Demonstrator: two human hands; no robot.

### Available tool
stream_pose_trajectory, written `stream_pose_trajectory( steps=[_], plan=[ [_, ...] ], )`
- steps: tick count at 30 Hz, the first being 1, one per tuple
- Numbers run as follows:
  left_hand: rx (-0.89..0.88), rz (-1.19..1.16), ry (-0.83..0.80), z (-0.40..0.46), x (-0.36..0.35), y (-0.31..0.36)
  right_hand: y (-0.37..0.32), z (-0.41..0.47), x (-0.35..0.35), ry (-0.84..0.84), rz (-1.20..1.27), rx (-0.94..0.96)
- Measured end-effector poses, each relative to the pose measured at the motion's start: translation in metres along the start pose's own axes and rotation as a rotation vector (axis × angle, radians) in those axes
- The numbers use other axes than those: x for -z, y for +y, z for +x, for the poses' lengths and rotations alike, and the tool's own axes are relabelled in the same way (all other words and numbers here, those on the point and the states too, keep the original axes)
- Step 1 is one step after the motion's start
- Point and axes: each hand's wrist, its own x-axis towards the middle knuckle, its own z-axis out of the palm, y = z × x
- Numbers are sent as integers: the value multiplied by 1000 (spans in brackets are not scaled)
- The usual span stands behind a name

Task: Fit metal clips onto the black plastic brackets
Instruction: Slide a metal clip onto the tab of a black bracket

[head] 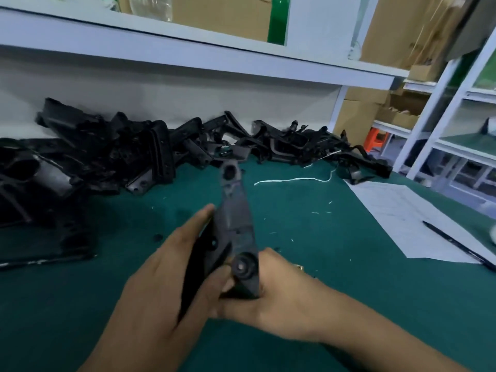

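Note:
A long black plastic bracket (234, 210) stands tilted above the green table, its holed end pointing away from me. My left hand (161, 285) holds it from the left side, thumb up along its edge. My right hand (279, 299) grips its near end, just under a round black boss (244, 265). A small glint of metal (298, 267) shows behind my right hand; I cannot tell whether it is a clip. The frame is blurred.
A long heap of black brackets (139, 151) lies along the back of the green mat (335, 237) and down its left side. A paper sheet (408, 218) with a pen (461, 248) lies at the right. White shelving (434, 130) stands beyond the right edge.

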Motion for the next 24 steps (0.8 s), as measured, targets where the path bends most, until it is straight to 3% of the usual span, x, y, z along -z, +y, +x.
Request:
stream_pose_trajectory(
  steps=[4, 6, 11, 24],
  plan=[
    [-48, 30, -66, 7, 2, -2, 12, -3, 34, 97, -156, -1],
    [-30, 78, -70, 7, 3, 1, 23, -7, 61, 150, -279, -87],
    [24, 226, -94, 8, 0, 4, 41, -19, 97, -2, -129, -314],
    [97, 436, -92, 7, -14, -14, 49, -22, 103, -118, -252, -304]
  ],
)
